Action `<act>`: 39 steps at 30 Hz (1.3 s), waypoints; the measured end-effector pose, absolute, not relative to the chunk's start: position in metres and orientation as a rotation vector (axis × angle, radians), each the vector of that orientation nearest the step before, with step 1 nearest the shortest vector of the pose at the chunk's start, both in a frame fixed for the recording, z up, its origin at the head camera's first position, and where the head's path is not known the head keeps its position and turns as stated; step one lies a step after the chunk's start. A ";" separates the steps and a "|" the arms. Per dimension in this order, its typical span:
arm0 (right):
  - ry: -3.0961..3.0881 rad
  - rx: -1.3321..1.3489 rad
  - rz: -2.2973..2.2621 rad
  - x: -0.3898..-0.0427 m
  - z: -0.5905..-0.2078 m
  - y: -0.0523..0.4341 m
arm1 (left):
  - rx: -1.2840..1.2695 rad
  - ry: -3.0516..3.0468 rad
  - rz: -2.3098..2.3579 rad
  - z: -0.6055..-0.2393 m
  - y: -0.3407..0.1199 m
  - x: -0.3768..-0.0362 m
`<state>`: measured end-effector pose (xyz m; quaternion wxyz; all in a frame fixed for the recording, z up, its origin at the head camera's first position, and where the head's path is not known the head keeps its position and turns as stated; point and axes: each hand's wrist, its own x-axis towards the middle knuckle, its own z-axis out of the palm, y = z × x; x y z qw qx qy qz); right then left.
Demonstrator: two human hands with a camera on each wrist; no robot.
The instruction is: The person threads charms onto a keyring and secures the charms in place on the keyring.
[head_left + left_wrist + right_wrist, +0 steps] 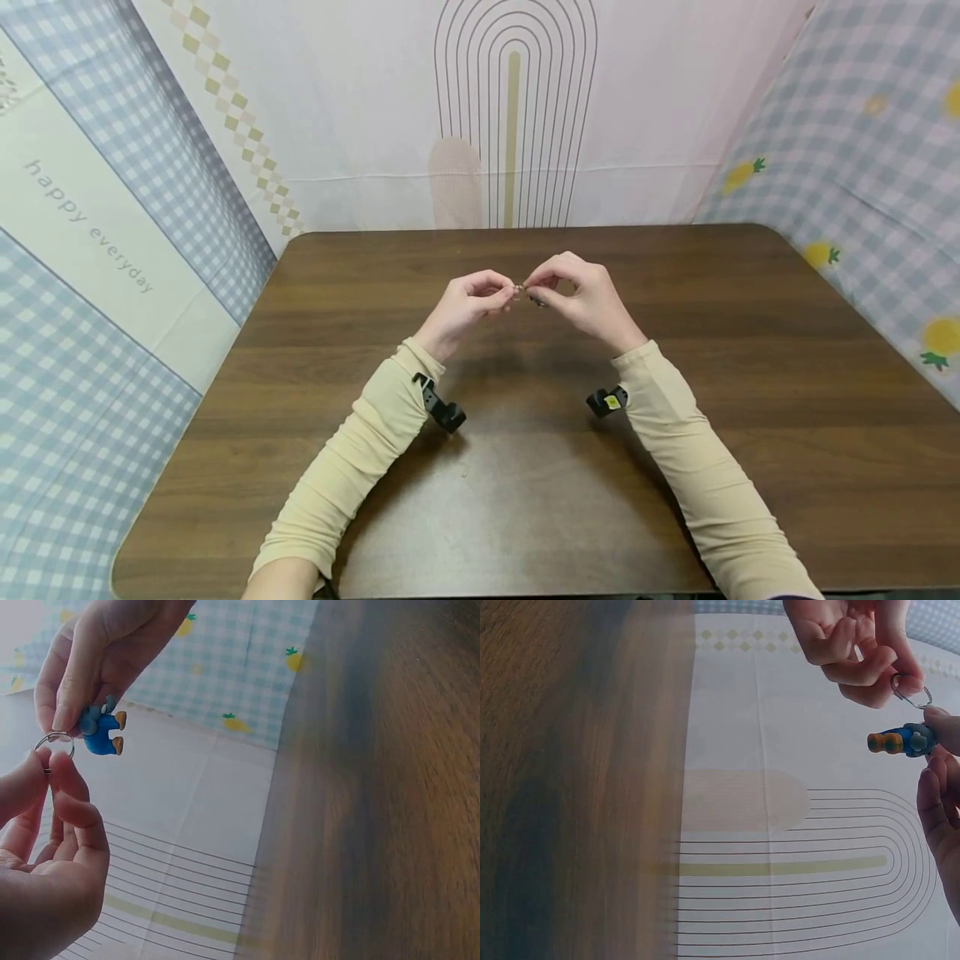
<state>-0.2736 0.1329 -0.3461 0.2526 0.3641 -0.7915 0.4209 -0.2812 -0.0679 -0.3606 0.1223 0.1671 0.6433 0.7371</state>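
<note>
Over the far middle of the table, my left hand (468,308) and right hand (581,296) meet at a small keychain. Between thumb and forefinger the left hand pinches a thin metal key ring (73,746). The right hand's thumb and fingers pinch the other side, where the ring joins a small figurine (101,735). This figurine has a blue body, a grey upper part and orange-brown feet. It sticks out sideways from the right fingertips in the right wrist view, its feet (885,742) pointing away from the hand. Its upper end is partly hidden by the right fingers.
A brown wooden table (525,500) lies below both hands. Behind it hangs a pale cloth (360,108) with arch lines, and checked cloths (885,167) flank the sides. A black wrist camera (446,412) sits on the left sleeve, another camera (606,402) on the right.
</note>
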 end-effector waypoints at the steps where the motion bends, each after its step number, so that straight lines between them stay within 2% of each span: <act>1: -2.154 0.985 1.140 -0.274 -0.346 0.133 | 0.485 1.846 2.167 -0.361 -0.068 -0.281; 14: -2.165 1.013 1.119 -0.275 -0.349 0.132 | 0.520 1.916 2.030 -0.361 -0.067 -0.282; 29: -2.192 0.980 1.146 -0.273 -0.347 0.131 | 0.459 1.703 2.199 -0.359 -0.069 -0.281; 39: -2.158 1.044 1.008 -0.275 -0.348 0.128 | 0.582 1.956 1.988 -0.359 -0.066 -0.280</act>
